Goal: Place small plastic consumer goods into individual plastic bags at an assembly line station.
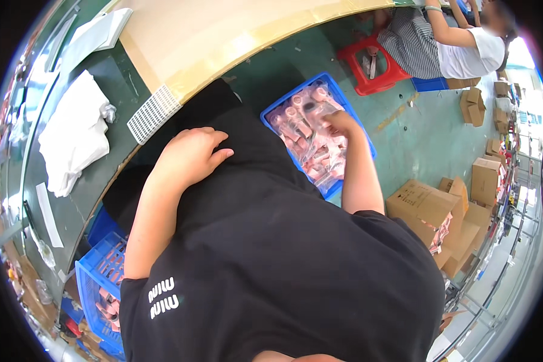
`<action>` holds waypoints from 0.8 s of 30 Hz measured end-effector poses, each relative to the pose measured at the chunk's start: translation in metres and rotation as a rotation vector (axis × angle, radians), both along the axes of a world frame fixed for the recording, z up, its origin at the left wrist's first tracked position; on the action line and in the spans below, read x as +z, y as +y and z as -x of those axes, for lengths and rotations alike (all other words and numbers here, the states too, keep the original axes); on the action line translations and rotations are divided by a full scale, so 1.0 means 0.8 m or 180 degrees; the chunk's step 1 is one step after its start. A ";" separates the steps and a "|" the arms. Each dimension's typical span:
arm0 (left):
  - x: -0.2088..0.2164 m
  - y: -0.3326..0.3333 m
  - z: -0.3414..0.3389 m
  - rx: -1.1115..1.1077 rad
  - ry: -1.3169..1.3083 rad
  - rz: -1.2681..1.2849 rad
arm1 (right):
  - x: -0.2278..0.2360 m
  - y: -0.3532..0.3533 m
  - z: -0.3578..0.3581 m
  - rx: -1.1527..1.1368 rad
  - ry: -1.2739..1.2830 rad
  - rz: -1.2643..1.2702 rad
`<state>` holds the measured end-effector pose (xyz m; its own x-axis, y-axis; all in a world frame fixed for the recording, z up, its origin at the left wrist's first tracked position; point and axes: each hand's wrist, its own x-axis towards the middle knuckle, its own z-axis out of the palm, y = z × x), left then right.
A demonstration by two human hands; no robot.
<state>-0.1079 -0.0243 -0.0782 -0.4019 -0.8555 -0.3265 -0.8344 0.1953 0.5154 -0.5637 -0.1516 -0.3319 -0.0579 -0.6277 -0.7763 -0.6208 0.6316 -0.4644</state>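
Green workshop floor (422,139), dark counter (72,199) at our left. Our right hand (339,122) reaches into blue crate (283,102), fingers curled on pink packets (311,151). Our left hand (193,154) lies flat on lap, holding nothing.

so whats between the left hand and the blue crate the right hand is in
In the head view, only the person's black clothing lies between the left hand and the blue crate, where the right hand reaches.
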 end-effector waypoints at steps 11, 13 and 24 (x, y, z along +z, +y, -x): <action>0.003 -0.021 -0.012 0.0150 -0.0023 -0.0041 | -0.298 0.053 -0.042 0.0771 0.1773 0.0318; 0.003 -0.009 -0.030 0.0459 -0.0110 -0.0110 | -0.278 0.061 -0.116 0.1050 0.1798 0.0484; 0.093 0.005 -0.090 -0.0381 0.3759 -0.1140 | 0.029 -0.097 0.003 0.0268 0.0186 0.0164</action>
